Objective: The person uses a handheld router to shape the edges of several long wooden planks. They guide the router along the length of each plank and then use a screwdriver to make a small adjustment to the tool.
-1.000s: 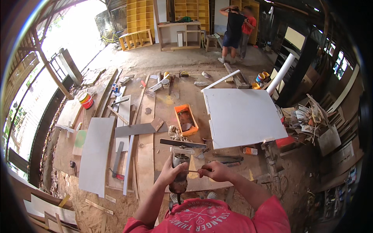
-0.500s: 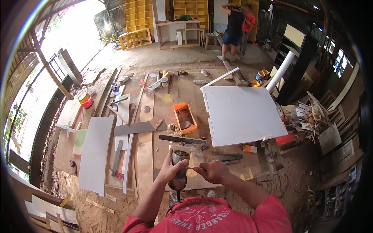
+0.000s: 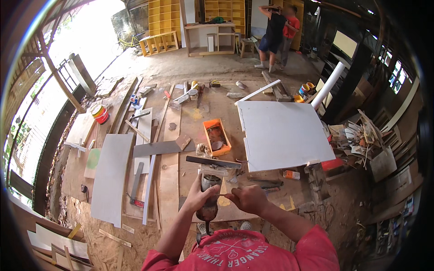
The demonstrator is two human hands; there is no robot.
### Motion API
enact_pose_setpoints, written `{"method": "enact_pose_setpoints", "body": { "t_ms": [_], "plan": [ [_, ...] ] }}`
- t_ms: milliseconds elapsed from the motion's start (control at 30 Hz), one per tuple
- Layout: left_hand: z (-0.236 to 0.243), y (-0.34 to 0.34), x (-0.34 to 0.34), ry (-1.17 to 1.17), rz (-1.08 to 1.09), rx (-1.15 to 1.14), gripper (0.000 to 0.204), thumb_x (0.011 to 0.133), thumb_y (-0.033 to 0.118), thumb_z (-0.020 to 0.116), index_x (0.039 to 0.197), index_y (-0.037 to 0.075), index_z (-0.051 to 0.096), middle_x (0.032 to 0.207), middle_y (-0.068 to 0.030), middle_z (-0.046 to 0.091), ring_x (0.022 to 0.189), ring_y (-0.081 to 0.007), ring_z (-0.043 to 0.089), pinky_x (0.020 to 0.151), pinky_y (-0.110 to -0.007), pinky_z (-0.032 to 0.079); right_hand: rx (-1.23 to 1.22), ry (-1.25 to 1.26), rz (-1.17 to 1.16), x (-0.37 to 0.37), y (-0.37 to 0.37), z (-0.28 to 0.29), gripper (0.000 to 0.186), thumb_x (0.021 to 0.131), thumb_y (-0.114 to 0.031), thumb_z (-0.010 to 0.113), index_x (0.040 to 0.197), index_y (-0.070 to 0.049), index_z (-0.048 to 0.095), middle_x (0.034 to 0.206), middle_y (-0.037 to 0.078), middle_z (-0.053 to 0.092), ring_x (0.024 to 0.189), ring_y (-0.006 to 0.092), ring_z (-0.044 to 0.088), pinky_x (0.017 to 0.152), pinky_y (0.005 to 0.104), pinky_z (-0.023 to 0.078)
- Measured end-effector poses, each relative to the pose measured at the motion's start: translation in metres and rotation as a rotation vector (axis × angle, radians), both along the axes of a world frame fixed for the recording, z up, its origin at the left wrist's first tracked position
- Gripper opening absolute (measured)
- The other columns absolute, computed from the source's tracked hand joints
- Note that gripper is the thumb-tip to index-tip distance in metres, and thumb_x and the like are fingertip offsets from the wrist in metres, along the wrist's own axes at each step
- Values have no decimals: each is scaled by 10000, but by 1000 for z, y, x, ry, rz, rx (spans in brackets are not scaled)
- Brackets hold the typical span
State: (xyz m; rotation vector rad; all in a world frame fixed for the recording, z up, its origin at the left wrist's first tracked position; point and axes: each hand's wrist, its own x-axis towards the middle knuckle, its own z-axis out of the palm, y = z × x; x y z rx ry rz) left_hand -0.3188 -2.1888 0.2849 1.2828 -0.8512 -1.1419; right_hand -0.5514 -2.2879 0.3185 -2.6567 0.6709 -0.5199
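My left hand (image 3: 199,195) is wrapped round a dark, worn trim router (image 3: 209,210), held upright with its flat, clear base plate (image 3: 214,171) facing away from me. From its near end a dark cord (image 3: 207,226) runs toward my shirt. My right hand (image 3: 249,198) is closed on a thin rod-like tool (image 3: 222,195). The rod's tip meets the router's side beside my left thumb; its exact kind is too small to tell. Just beyond the base plate lies a dark narrow strip (image 3: 213,162) on the worktable (image 3: 190,126).
An orange tray (image 3: 229,147) and a coil of rope (image 3: 203,149) sit ahead. A large white panel (image 3: 285,135) lies to the right, a grey-white board (image 3: 110,180) to the left. Scrap wood (image 3: 361,135) is piled at far right. Two people (image 3: 273,36) stand at the back.
The view has shifted very slightly. Both hands keep nearly the same grip and position on the router and the thin tool.
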Motion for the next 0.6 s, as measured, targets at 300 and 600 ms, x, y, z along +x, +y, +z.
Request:
{"method": "enact_pose_setpoints", "body": {
  "t_ms": [300, 600],
  "plan": [
    [3, 2, 2, -32, -30, -5, 787, 964, 358, 880, 1544, -3, 490, 1284, -98, 687, 1144, -160, 656, 1003, -356, 559, 400, 306, -12, 7, -8, 19, 712, 1121, -693, 466, 979, -97, 828, 903, 232, 786, 908, 481, 762, 841, 588, 603],
    [-5, -3, 7, -44, -39, -27, 820, 955, 362, 886, 1557, -11, 473, 1279, -110, 690, 1139, -166, 663, 1006, -357, 559, 636, 372, 66, 16, -27, 16, 767, 1117, -706, 488, 997, -35, 840, 937, 258, 789, 949, 464, 764, 882, 533, 587]
  ]
}}
